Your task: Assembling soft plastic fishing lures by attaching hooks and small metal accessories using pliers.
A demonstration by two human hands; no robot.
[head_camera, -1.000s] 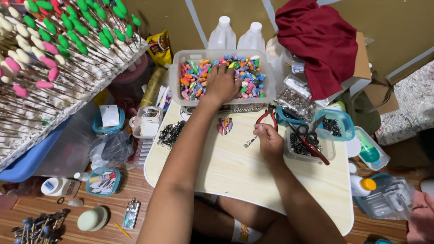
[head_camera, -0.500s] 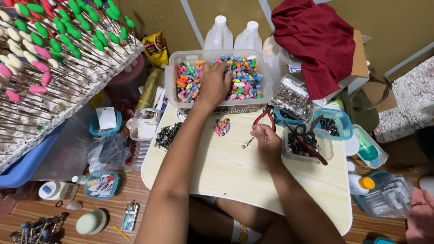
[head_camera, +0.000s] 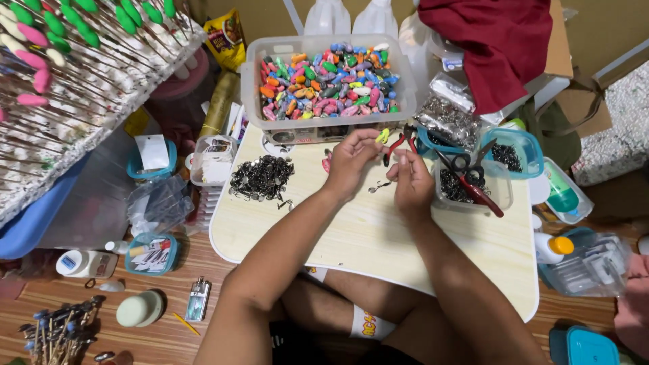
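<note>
Pulling back from the bead tub (head_camera: 405, 71), the left hand (head_camera: 351, 162) now pinches a yellow-green bead (head_camera: 382, 136); right hand (head_camera: 411, 181) fingers grip a small metal clasp (head_camera: 378, 186).

Both arms are bare from the shoulder down, with no sleeves, watch or rings showing on the left hand (head_camera: 349, 162) or the right hand (head_camera: 412, 184). Dark shorts cover the lap, with a white printed patch (head_camera: 368, 323) at one leg.
</note>
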